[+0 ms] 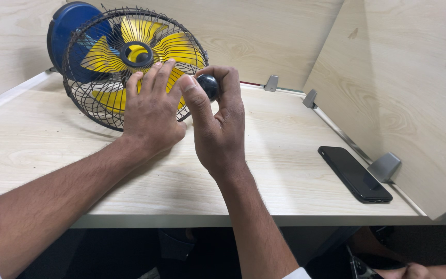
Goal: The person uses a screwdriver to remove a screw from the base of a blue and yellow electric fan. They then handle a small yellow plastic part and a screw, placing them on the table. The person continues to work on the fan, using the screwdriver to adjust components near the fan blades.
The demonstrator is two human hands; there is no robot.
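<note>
A small fan [104, 46] lies tilted on the wooden table [285, 155] at the back left, with yellow blades, a black wire guard and a blue motor housing. My left hand [150, 108] rests flat against the front of the wire guard, fingers spread and pointing up. Right beside it, my right hand [218, 119] pinches a small round black knob [209, 85] between thumb and fingers, close to the guard's right rim.
A black phone [354, 173] lies face up on the table at the right, next to a wooden partition wall [414, 93] held by grey metal brackets [384, 166]. Wooden panels close the back and left. Another person's hand [414, 269] shows at the bottom right.
</note>
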